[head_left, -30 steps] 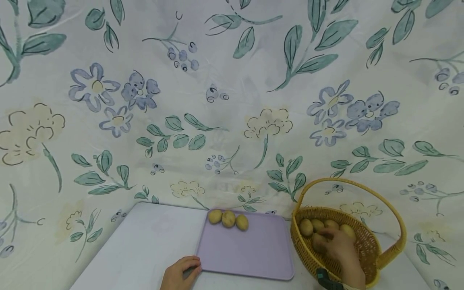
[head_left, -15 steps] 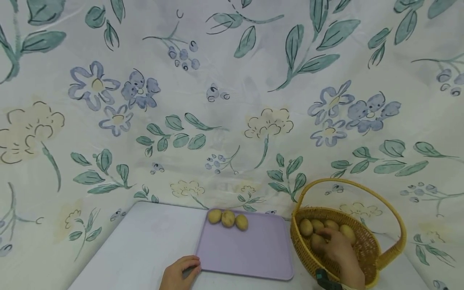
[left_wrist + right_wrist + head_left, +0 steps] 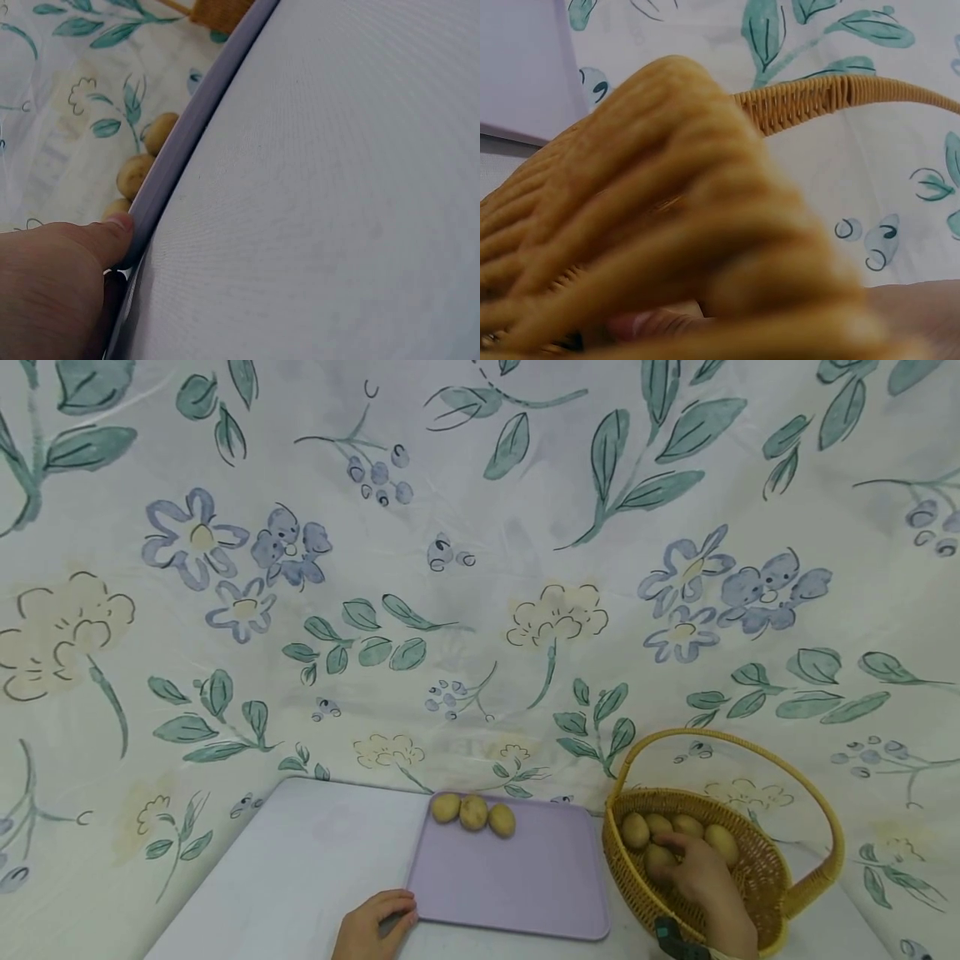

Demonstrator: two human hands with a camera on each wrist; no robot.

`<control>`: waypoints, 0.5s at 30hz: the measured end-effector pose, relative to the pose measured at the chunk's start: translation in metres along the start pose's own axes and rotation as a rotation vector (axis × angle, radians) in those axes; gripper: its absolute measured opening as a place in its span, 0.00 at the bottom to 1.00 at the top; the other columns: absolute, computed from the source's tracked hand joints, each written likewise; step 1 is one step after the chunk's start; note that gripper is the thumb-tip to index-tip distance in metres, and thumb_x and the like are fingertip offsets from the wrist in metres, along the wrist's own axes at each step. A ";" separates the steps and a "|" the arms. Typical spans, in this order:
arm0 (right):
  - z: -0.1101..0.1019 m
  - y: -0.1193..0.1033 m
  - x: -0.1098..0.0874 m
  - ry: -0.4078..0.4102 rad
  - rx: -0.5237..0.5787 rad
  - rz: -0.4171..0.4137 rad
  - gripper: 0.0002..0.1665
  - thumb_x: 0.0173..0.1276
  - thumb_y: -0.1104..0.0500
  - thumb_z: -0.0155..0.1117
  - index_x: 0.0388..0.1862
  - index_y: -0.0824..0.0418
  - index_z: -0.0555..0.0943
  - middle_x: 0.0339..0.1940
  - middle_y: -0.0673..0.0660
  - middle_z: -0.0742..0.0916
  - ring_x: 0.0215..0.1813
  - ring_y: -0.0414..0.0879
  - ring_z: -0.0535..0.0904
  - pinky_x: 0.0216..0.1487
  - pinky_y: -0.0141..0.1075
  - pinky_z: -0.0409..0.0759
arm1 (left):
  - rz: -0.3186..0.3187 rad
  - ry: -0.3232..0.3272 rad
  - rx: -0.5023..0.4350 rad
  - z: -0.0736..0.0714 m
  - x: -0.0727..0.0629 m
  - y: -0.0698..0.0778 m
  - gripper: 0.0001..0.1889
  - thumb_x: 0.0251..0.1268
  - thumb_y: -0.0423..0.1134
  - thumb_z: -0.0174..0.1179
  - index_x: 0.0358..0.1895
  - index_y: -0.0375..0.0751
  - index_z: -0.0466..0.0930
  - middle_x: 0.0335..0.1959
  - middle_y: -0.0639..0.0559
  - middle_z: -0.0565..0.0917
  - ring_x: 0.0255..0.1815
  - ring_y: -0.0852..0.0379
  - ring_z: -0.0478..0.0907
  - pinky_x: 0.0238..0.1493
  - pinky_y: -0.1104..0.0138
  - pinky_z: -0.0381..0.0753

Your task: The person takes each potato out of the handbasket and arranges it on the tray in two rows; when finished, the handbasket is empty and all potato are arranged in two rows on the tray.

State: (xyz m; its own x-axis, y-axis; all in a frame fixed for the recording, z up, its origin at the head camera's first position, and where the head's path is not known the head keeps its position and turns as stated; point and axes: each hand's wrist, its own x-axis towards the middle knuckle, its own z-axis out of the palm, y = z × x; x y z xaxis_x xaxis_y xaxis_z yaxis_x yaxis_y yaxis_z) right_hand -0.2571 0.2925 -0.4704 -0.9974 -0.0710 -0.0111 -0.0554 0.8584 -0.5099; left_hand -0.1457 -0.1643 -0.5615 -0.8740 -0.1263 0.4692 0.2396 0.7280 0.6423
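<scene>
In the head view, my left hand [image 3: 373, 927] holds the front left corner of a lilac tray [image 3: 517, 893]. The left wrist view has the thumb [image 3: 112, 229] against the tray rim [image 3: 191, 127]. Three potatoes [image 3: 473, 812] sit in a row at the tray's back left. My right hand [image 3: 708, 881] reaches down into a wicker basket [image 3: 626, 881] with a tall handle, its fingers curled over a potato [image 3: 659, 862]. Several other potatoes [image 3: 721, 843] lie around it. In the right wrist view the basket's wall [image 3: 667, 202] hides most of that hand.
The tray and basket stand side by side on a white table [image 3: 300, 860]. The basket handle [image 3: 750, 747] arches high over the right hand. A floral cloth [image 3: 450, 568] hangs behind the table.
</scene>
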 end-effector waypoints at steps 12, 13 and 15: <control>0.000 0.000 -0.001 -0.025 -0.018 0.007 0.25 0.62 0.65 0.71 0.59 0.66 0.83 0.53 0.71 0.87 0.53 0.68 0.83 0.53 0.61 0.83 | -0.087 -0.056 0.016 -0.003 0.002 0.005 0.07 0.52 0.36 0.77 0.33 0.53 0.90 0.39 0.64 0.90 0.45 0.58 0.88 0.51 0.63 0.89; 0.000 0.001 -0.001 -0.024 -0.018 0.004 0.25 0.62 0.65 0.71 0.59 0.66 0.83 0.53 0.71 0.87 0.53 0.68 0.82 0.53 0.62 0.83 | -0.079 -0.052 0.018 -0.003 0.002 0.005 0.07 0.52 0.36 0.77 0.32 0.53 0.90 0.39 0.63 0.90 0.45 0.58 0.89 0.51 0.62 0.89; 0.000 0.000 -0.001 -0.018 -0.020 -0.002 0.24 0.62 0.65 0.72 0.59 0.66 0.83 0.53 0.71 0.87 0.54 0.69 0.82 0.54 0.62 0.82 | -0.063 -0.043 0.027 -0.002 0.001 0.004 0.08 0.51 0.36 0.77 0.32 0.53 0.90 0.39 0.63 0.90 0.44 0.58 0.89 0.50 0.63 0.89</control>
State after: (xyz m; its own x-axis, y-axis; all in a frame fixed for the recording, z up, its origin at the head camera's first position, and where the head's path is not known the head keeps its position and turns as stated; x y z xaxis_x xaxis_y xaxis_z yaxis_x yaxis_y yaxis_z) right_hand -0.2559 0.2927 -0.4710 -0.9963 -0.0819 -0.0261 -0.0585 0.8681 -0.4930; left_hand -0.1447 -0.1627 -0.5569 -0.9047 -0.1439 0.4010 0.1723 0.7373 0.6533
